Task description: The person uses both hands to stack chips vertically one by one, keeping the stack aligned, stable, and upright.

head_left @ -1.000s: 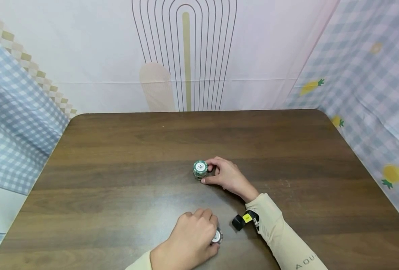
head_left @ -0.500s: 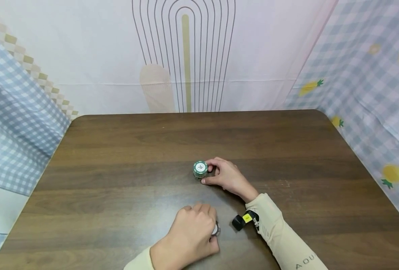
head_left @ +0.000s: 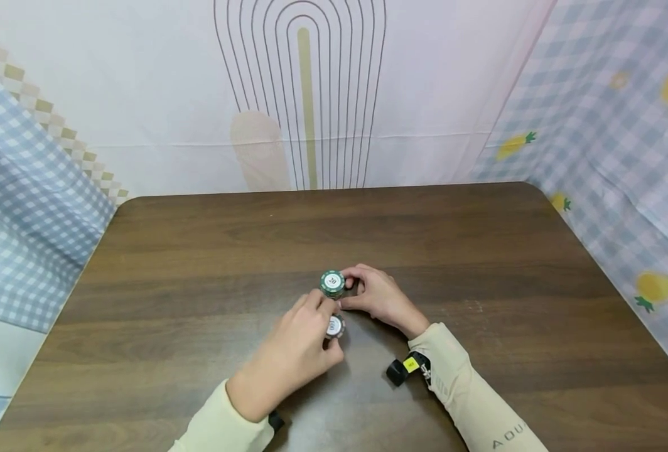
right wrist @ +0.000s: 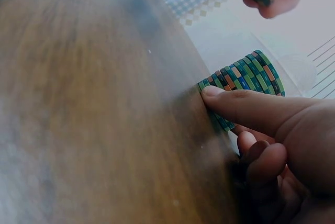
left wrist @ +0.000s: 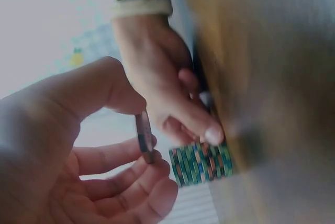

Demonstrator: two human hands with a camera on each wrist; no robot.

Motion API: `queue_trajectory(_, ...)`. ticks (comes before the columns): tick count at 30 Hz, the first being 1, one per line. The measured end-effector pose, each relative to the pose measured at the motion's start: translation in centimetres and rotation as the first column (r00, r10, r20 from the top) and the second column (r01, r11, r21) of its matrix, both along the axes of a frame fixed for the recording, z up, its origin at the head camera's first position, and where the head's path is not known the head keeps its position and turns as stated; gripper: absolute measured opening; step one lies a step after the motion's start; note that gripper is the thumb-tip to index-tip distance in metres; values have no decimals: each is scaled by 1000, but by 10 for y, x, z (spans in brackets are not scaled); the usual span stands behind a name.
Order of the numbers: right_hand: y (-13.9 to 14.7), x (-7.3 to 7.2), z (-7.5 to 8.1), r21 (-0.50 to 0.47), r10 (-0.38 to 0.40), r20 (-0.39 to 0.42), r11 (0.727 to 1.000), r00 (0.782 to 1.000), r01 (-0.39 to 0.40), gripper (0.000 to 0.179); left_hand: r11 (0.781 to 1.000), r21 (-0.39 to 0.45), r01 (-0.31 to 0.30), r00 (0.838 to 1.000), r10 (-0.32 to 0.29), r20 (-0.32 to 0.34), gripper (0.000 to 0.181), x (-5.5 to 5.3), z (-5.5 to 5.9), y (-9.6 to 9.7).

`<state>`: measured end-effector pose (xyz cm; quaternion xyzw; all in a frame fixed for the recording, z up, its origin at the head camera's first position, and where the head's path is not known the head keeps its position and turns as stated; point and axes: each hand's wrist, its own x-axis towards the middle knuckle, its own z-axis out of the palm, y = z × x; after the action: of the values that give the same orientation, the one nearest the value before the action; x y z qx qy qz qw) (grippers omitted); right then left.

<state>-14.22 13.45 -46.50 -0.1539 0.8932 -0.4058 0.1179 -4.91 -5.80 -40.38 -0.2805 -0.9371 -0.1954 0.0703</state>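
Observation:
A stack of poker chips (head_left: 332,284) stands on the table; its top chip is green with a white centre reading 20. My right hand (head_left: 383,300) holds the stack from the right, the thumb pressing low on its side, as the right wrist view shows. My left hand (head_left: 294,351) pinches a single poker chip (head_left: 336,327) with a white centre and dark rim, close in front of the stack. In the left wrist view this chip (left wrist: 144,135) is seen edge-on between thumb and fingertips, apart from the stack (left wrist: 201,164). Bands of green, blue and orange mark the stack's side.
The brown wooden table (head_left: 198,251) fills the lower view. A white patterned cloth (head_left: 436,75) hangs behind its far edge, with blue checked cloth (head_left: 34,188) at both sides. A black wrist camera (head_left: 398,372) juts from the right sleeve.
My left hand has moved forward and slightly left, carrying the pinched chip from near the front of the table up to the stack. My right hand has stayed at the stack.

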Motion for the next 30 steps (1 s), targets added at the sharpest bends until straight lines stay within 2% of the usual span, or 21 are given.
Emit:
queue_trajectory(4, 0, 1, 0, -6, 5, 0, 1000, 1000, -5, 41, 999, 36, -20, 1000, 19, 13, 33, -11, 0, -5)
queue_trajectory(11, 0, 0, -1, 3, 11, -11, 1000, 1000, -11, 39, 1000, -6, -16, 999, 16, -30, 37, -34, 2, -14)
queue_trajectory(15, 0, 0, 0, 4, 5, -2, 1000, 1000, -5, 39, 1000, 20, 18, 999, -17, -37, 38, -50, 4, -20)
queue_trajectory(20, -2, 1, 0, 26, 13, -5, 1000, 1000, -12, 39, 993, 59, 105, 994, -102, -48, 37, -66, 3, -23)
queue_trajectory(23, -4, 1, 0, 27, 22, -2, 999, 1000, -22, 39, 989, 60, 132, 991, -129, -38, 40, -72, -1, -24)
queue_trajectory(30, 0, 0, 4, 18, 17, -4, 1000, 1000, -17, 35, 986, 65, 151, 988, -150, -19, 39, -82, -12, -22)
